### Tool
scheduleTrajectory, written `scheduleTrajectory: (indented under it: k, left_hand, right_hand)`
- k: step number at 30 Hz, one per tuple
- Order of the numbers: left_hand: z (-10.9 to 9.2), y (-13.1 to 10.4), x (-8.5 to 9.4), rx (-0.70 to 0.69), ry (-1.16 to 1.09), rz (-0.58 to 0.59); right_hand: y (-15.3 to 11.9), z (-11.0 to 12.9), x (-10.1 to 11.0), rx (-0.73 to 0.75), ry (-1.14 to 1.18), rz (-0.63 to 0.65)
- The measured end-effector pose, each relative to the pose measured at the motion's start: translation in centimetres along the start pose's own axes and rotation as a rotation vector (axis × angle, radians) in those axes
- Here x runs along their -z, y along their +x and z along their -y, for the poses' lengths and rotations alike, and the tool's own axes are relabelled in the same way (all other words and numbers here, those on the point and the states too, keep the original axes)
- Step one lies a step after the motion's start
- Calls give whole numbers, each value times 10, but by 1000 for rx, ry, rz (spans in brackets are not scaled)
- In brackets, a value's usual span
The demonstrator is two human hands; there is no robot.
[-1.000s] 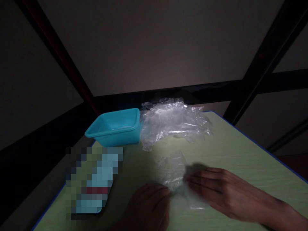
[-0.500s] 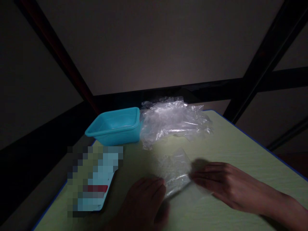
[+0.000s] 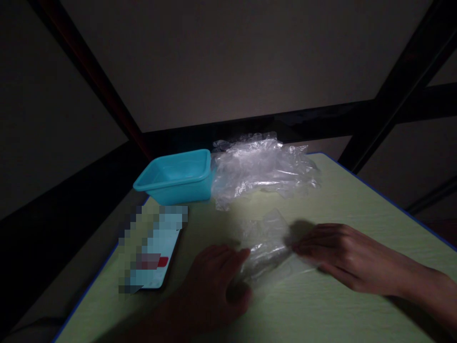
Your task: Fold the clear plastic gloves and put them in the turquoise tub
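Pale blue shows on the flat device [image 3: 162,275], partly pixelated, at the left of the green table [image 3: 367,224]; its position relative to the turquoise basin [image 3: 182,190] behind it is unchanged from a second ago. Left hand [image 3: 209,290]: thumb and forefinger stand well apart, whereas earlier the hand appeared closed up; the forefinger tip is at the near-left edge of the clear plastic sheet [image 3: 266,233], and whether it has any hold cannot be told. Said sheet lies creased on the table between the hands. Crumpled plastic pile [image 3: 264,166], beyond it and beside the basin: undisturbed. Right hand [image 3: 344,259]: fingers together, pinching the sheet's right edge, as before.
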State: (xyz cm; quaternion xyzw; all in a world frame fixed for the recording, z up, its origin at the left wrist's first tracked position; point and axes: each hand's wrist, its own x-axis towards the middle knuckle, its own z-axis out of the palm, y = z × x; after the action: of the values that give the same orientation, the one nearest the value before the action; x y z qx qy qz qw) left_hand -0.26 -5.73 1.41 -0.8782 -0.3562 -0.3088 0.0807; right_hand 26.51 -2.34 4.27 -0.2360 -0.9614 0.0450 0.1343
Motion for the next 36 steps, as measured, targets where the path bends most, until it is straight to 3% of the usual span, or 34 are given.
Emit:
scheduleTrajectory:
  k: [5, 9, 16, 21, 29, 36]
  left_hand:
    - [-1, -3, -1, -2, -14, 25]
    - [-1, -8, -3, 77, -47, 91]
    - [-1, -2, -1, 380, -274, 286]
    - [2, 4, -2, 632, -406, 358]
    - [13, 12, -6, 884, -760, 305]
    - [15, 11, -6, 906, -812, 309]
  right_hand:
    - [0, -2, 1, -43, 89, 2]
    - [-2, -6, -1, -115, 211, 4]
    - [4, -10, -2, -365, 433, 37]
    - [13, -15, -6, -493, 554, 4]
    - [29, -16, -24, -592, 558, -50]
    - [31, -14, -28, -646, 497, -82]
